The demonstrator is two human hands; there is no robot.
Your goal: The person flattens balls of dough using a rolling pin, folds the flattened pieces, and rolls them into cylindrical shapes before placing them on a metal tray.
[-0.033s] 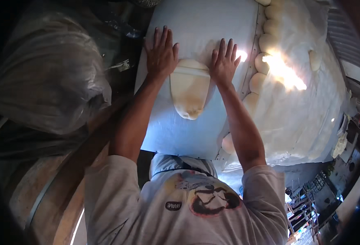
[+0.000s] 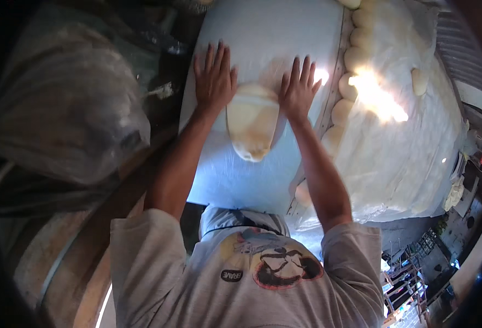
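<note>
A plastic bag (image 2: 71, 109) bulges at left. The left hand (image 2: 214, 85) is flat, fingers apart, by the dough (image 2: 252, 124), which lies on the table (image 2: 274, 27) between both hands. A pale band (image 2: 256, 100) crosses it, whether rod or fold I cannot tell. The right hand (image 2: 297, 97) is flat too, fingers spread. Dough balls (image 2: 341, 112) edge a plastic sheet (image 2: 388, 164).

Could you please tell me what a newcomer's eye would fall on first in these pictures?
Most likely the blazing patch of light on the plastic sheet at the right. Next might come the long, pale piece of dough on the bluish worktop, between the spread left hand and right hand. The row of rounded dough pieces along the sheet's left edge also stands out.
</note>
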